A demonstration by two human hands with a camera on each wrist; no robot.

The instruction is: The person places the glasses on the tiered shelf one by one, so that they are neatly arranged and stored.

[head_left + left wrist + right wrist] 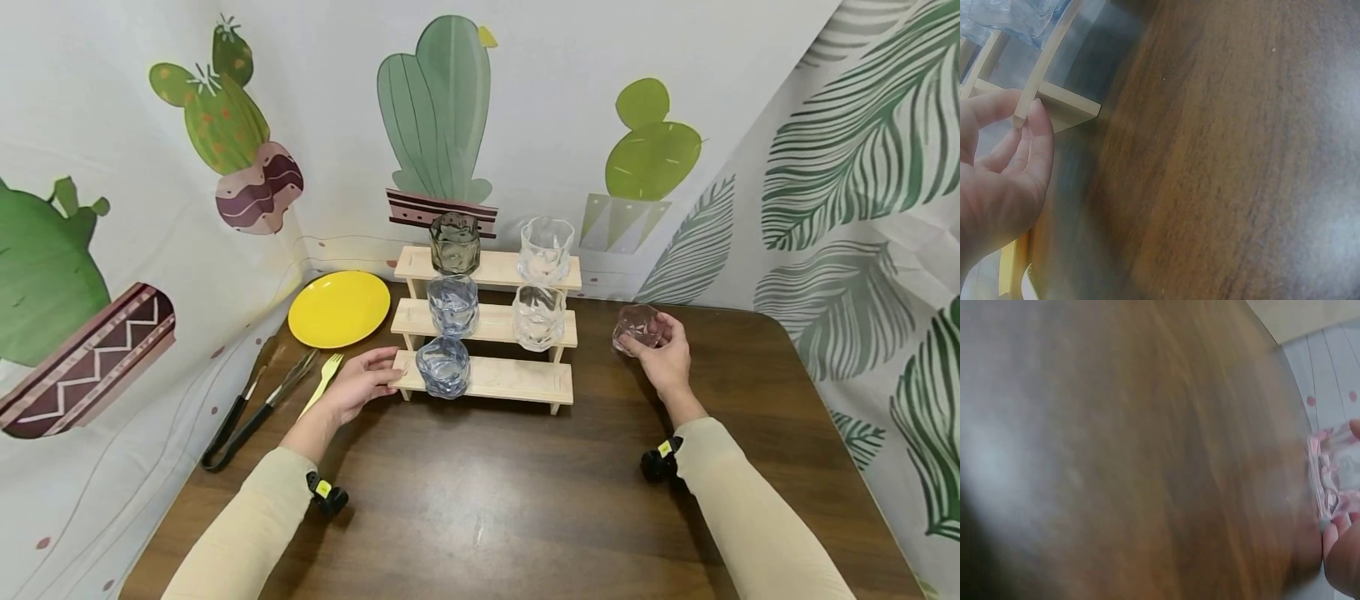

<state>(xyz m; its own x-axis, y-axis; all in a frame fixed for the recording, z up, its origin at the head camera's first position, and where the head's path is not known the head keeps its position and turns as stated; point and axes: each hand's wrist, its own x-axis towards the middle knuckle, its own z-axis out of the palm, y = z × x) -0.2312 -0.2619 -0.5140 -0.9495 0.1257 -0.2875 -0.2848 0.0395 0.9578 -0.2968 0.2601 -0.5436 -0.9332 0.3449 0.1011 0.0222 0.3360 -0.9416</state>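
Observation:
My left hand pinches the left end of the lowest step of a three-step wooden rack; the left wrist view shows thumb and fingers on either side of the board. Close by on that step sits a blue glass. Another blue glass and a clear glass stand on the middle step. The top step carries a grey glass and a second clear glass. To the right of the rack, my right hand holds a pink glass, partly cut off in the right wrist view.
A yellow plate lies left of the rack. Tongs with black handles and a yellow fork lie beside my left hand. A printed cloth hangs behind the brown table.

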